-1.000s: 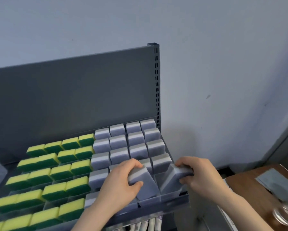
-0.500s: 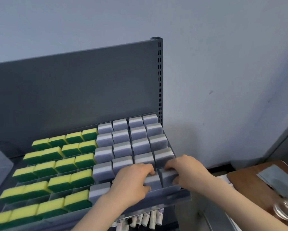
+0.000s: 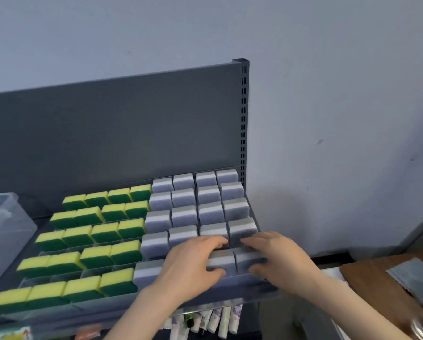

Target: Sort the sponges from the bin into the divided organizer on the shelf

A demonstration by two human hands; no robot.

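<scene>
Grey foam fills the near right corner of the clear plastic divided organizer [image 3: 102, 306]. A grey foam sponge [image 3: 220, 262], a rectangular block with a paler top layer, stands on edge in the front row. A second grey foam sponge [image 3: 250, 260] stands just beside it on the right, in the end compartment. Behind them, rows of matching grey sponges [image 3: 184, 214] stand upright, and to their left rows of yellow-and-green sponges [image 3: 105, 233] lean in their own cells. The organizer sits on a dark grey metal shelf [image 3: 107, 133] against a pale blue-grey wall [image 3: 328, 94]. A clear plastic bin [image 3: 2, 231] stands at the left and a brown wooden table [image 3: 377, 288] at the right. The left hand [image 3: 190, 266] curls over the grey foam sponge, fingers on its top edge and thumb on its front face. The right hand [image 3: 281, 261] pinches the second grey foam sponge the same way.
</scene>
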